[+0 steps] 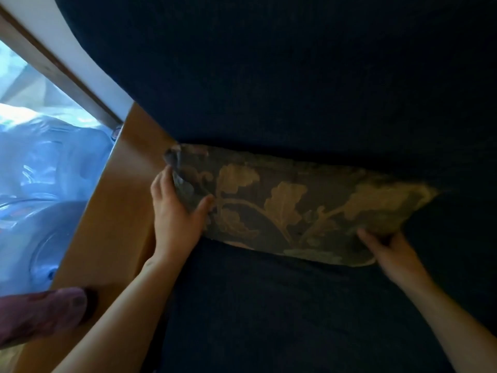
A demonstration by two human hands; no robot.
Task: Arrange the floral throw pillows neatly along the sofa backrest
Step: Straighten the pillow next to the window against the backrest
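Observation:
A floral throw pillow [290,205], dark grey with tan leaf patterns, lies along the foot of the dark blue sofa backrest [295,76], at the left end of the seat [282,313]. My left hand [176,211] grips its left edge, thumb on the front face and fingers wrapped behind the corner. My right hand [390,251] holds the pillow's lower right corner from beneath. The pillow leans slightly back against the backrest. No other pillow is visible.
A wooden armrest [113,211] borders the sofa on the left. A pinkish rounded object [40,316] rests on its near end. Beyond it are clear plastic bags [40,170] and a wooden door frame [61,76].

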